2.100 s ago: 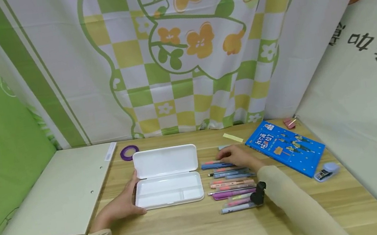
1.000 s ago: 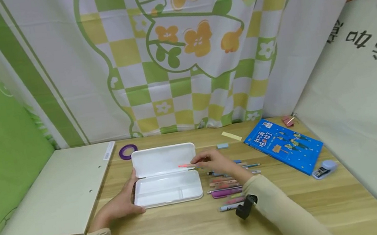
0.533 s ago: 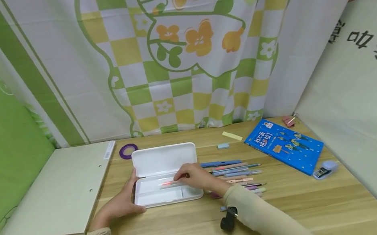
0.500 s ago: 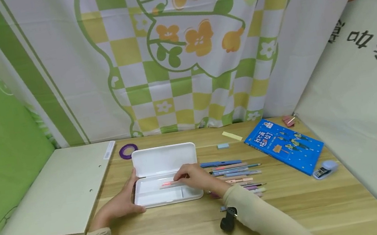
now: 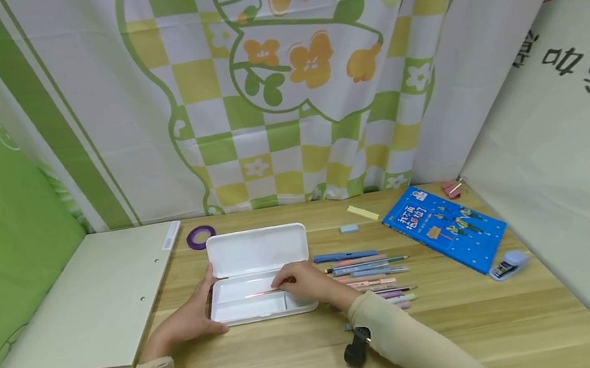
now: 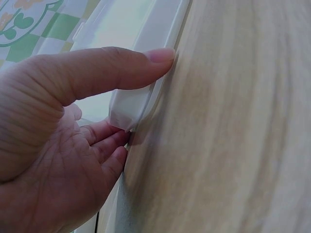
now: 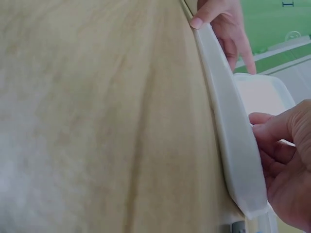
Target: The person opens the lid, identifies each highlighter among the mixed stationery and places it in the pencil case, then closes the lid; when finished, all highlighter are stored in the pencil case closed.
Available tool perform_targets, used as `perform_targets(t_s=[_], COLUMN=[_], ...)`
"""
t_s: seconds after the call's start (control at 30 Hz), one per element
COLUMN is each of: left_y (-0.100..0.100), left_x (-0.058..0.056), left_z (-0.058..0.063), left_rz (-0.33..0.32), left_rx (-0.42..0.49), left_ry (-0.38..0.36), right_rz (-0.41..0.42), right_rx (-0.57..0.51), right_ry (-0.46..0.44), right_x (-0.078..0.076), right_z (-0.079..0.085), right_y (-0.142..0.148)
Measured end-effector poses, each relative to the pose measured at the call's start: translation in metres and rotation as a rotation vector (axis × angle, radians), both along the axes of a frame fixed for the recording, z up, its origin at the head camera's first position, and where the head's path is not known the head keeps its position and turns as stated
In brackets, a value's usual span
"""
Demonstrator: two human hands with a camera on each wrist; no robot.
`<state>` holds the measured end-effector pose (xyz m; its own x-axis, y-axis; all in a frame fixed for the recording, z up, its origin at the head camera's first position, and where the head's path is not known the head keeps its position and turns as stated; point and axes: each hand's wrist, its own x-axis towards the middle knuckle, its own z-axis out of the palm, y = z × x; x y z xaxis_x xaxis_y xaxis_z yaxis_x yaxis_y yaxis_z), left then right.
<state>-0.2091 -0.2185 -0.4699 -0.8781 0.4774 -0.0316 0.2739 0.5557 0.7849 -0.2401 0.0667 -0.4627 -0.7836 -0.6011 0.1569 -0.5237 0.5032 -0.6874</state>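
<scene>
Along the left end of the open white case (image 5: 251, 309), the left hand (image 5: 186, 321) grips it, thumb at the near corner. Farther in, the right hand (image 5: 306, 283) pinches a slim pen (image 5: 260, 293) (reddish in part), which juts left from that hand over the case. Only the head view shows the pen; the right wrist view shows 2 hands.

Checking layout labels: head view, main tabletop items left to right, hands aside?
Beige folder, purple tape roll, open pencil case, loose pens, blue book, stapler.
</scene>
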Motion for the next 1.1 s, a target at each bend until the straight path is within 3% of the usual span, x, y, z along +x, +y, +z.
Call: perform_targets(t_s=[0.33,0.73,1.1], left_y=[0.000,-0.004,-0.001], left_x=[0.001,0.002,-0.001], left_z=[-0.002,-0.001,-0.002], left_rz=[-0.004,0.005,0.004], left_rx=[-0.004,0.009,-0.008], left_ry=[-0.011,-0.004,0.007], right_rz=[-0.027,-0.106,-0.195], right_rx=[-0.149,-0.260,-0.110], right_ry=[-0.128,-0.259,-0.185], right_x=[0.000,-0.018,-0.019], right_z=[0.015,0.021,0.010], right_y=[0.034,0.107,0.160])
